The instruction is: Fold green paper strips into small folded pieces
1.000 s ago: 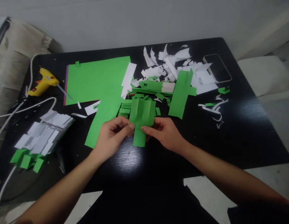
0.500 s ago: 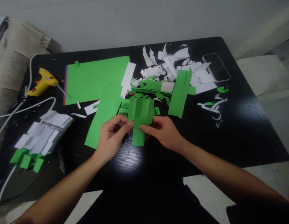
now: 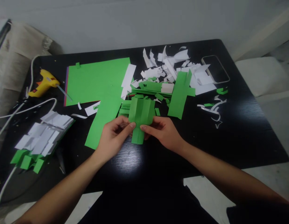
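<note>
Both my hands pinch a folded green paper piece (image 3: 141, 114) over the middle of the black table (image 3: 240, 137). My left hand (image 3: 114, 137) grips its left edge between thumb and fingers. From the other side, my right hand (image 3: 163, 131) holds its right edge. The piece has lengthwise creases and a narrow tab hanging down between my fingertips. Behind it lie green paper strips (image 3: 125, 109) and a large green sheet (image 3: 97, 81).
A yellow glue gun (image 3: 43, 82) with a white cord lies at the far left. A stack of white and green cut pieces (image 3: 41, 138) sits at the left edge. White paper scraps (image 3: 170, 65), a creased green piece (image 3: 180, 93) and a phone (image 3: 215, 69) lie at the back right.
My hands and the green piece have barely shifted; the fingertips have drawn slightly closer together at the tab.
</note>
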Tool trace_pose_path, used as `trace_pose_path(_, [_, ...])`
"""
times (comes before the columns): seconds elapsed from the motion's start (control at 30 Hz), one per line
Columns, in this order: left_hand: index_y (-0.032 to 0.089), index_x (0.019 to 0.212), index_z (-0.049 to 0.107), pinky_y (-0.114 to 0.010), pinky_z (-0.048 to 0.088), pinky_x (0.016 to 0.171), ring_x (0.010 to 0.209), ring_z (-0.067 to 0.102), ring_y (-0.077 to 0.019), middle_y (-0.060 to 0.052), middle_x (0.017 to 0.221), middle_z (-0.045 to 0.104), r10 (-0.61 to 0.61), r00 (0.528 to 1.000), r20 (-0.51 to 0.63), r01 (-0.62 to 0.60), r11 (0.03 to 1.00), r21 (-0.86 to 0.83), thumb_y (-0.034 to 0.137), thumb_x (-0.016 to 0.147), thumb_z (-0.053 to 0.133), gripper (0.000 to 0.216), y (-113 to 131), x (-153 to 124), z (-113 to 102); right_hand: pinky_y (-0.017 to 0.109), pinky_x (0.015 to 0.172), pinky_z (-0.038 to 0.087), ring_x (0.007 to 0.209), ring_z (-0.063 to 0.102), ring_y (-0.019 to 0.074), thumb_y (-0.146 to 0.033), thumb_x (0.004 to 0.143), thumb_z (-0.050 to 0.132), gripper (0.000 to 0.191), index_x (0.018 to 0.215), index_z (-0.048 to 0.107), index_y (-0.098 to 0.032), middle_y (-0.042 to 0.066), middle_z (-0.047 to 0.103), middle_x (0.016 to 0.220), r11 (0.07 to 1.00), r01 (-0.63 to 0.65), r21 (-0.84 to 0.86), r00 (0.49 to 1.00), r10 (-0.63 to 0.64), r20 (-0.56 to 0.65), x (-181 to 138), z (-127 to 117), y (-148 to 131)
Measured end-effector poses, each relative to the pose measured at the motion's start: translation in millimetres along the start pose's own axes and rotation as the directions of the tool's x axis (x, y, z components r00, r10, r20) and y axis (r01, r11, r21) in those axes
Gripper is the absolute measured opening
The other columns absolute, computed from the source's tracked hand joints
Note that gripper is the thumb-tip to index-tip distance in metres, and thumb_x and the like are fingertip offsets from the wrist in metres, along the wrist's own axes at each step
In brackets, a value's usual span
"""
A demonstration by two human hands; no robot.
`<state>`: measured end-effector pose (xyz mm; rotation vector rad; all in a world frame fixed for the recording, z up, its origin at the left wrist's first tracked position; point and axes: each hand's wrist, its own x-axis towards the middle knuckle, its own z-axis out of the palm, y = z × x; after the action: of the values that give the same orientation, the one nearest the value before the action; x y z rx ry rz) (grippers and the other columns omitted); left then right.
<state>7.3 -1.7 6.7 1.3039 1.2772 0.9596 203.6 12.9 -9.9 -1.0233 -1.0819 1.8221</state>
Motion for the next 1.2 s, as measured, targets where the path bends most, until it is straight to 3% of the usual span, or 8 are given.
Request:
trace_pose_path(0.17, [0.018, 0.072, 0.063, -0.02, 0.039, 0.047, 0.047, 0.049, -0.0082, 0.005, 0.053, 0.056, 0.057, 0.998, -0.038, -0.054, 0.997, 0.062, 0.023, 0.09, 0.071, 0.02, 2, 1, -2, 0.028, 0.059, 0.055, 0.061, 0.061, 0.0126, -0.04, 0.074, 0.091, 0.027, 0.084, 0.077, -0.018, -0.001, 0.069, 0.071, 0.996, 0.057, -0.072, 0.998, -0.059, -0.028, 0, -2, -2])
trace_pose_path(0.3, [0.02, 0.096, 0.072, -0.022, 0.043, 0.046, 0.045, 0.056, -0.01, 0.005, 0.056, 0.064, 0.102, 0.995, -0.015, -0.103, 0.994, -0.037, 0.018, 0.091, 0.07, 0.005, 3, -3, -3, 0.026, 0.048, 0.043, 0.05, 0.053, 0.0106, -0.034, 0.081, 0.085, 0.016, 0.084, 0.077, -0.021, -0.004, 0.061, 0.063, 0.981, 0.106, -0.164, 0.991, -0.117, -0.058, -2, -4, -6])
trace_pose_path(0.43, [0.022, 0.099, 0.079, -0.027, 0.054, 0.065, 0.076, 0.07, -0.0161, -0.005, 0.093, 0.078, 0.138, 0.99, -0.006, -0.138, 0.99, -0.012, 0.019, 0.093, 0.066, 0.014, 4, -6, -7, 0.034, 0.079, 0.057, 0.089, 0.07, 0.0198, -0.027, 0.092, 0.068, 0.014, 0.095, 0.082, -0.026, 0.003, 0.075, 0.096, 0.96, 0.183, -0.212, 0.982, -0.187, -0.001, -5, -7, -13])
trace_pose_path(0.53, [0.022, 0.098, 0.08, -0.029, 0.053, 0.068, 0.079, 0.068, -0.0171, -0.005, 0.094, 0.077, 0.13, 0.991, -0.021, -0.129, 0.99, 0.056, 0.021, 0.095, 0.064, 0.017, 4, -6, -9, 0.036, 0.092, 0.055, 0.105, 0.068, 0.0218, -0.023, 0.095, 0.06, 0.022, 0.093, 0.082, -0.026, 0.004, 0.076, 0.105, 0.966, 0.162, -0.202, 0.986, -0.167, -0.007, -5, -8, -13])
trace_pose_path(0.63, [0.02, 0.097, 0.079, -0.028, 0.052, 0.067, 0.075, 0.066, -0.0152, -0.005, 0.092, 0.076, 0.129, 0.991, -0.031, -0.127, 0.991, 0.041, 0.02, 0.092, 0.069, 0.011, 4, -5, -6, 0.034, 0.085, 0.058, 0.093, 0.069, 0.019, -0.028, 0.091, 0.072, 0.009, 0.097, 0.077, -0.025, 0.003, 0.075, 0.099, 0.98, 0.146, -0.138, 0.987, -0.154, -0.053, -4, -6, -8])
trace_pose_path(0.77, [0.019, 0.097, 0.073, -0.026, 0.055, 0.07, 0.073, 0.066, -0.0134, -0.001, 0.083, 0.071, 0.105, 0.993, -0.046, -0.107, 0.993, -0.044, 0.018, 0.084, 0.078, 0.013, 1, -3, 1, 0.035, 0.085, 0.06, 0.088, 0.072, 0.0184, -0.03, 0.076, 0.09, 0.032, 0.099, 0.068, -0.024, 0.001, 0.074, 0.088, 0.987, 0.137, -0.087, 0.987, -0.144, -0.077, -1, -3, -3])
trace_pose_path(1.0, [0.02, 0.105, 0.065, -0.025, 0.053, 0.068, 0.069, 0.064, -0.0126, 0.002, 0.074, 0.068, 0.008, 0.999, -0.042, -0.014, 0.989, -0.145, 0.022, 0.085, 0.078, 0.024, -3, 3, 1, 0.038, 0.086, 0.062, 0.088, 0.074, 0.02, -0.036, 0.072, 0.092, 0.039, 0.099, 0.068, -0.022, 0.002, 0.075, 0.088, 0.995, 0.068, -0.078, 0.988, -0.078, -0.13, 1, -7, -1])
trace_pose_path(1.2, [0.019, 0.085, 0.07, -0.023, 0.043, 0.054, 0.057, 0.052, -0.0113, 0.003, 0.065, 0.06, -0.066, 0.997, 0.035, 0.067, 0.996, -0.052, 0.032, 0.084, 0.08, 0.017, -2, 2, -1, 0.037, 0.09, 0.062, 0.091, 0.074, 0.0195, -0.039, 0.071, 0.093, 0.034, 0.093, 0.073, -0.022, 0.003, 0.077, 0.092, 0.998, 0.022, -0.062, 0.99, -0.031, -0.137, 3, -7, 0])
